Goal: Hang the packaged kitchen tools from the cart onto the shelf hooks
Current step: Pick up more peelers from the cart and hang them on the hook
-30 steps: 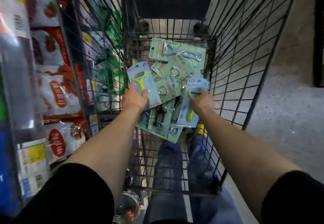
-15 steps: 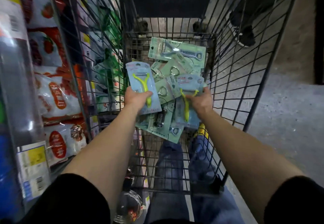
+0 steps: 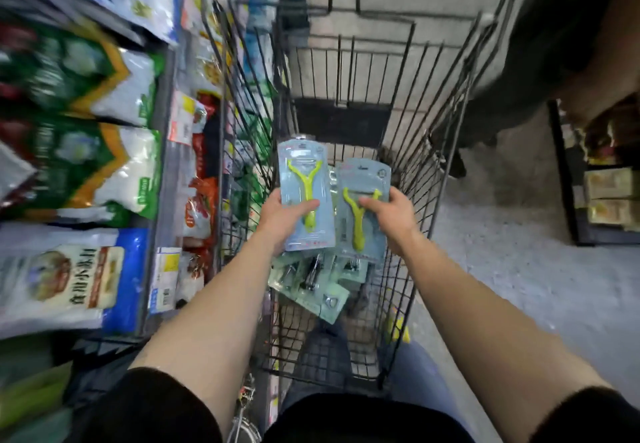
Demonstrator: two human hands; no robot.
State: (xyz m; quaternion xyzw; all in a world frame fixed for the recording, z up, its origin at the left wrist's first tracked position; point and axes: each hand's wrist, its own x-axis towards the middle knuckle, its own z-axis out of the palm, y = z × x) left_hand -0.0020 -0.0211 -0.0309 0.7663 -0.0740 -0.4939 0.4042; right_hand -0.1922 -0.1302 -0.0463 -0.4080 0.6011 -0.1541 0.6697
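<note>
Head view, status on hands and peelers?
Left hand and right hand each grip a peeler pack above the cart. No hooks visible.

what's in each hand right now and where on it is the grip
Left hand holds a packaged yellow peeler by the card's lower left edge. Right hand holds a second peeler pack at its right edge, thumb across the front.
</note>
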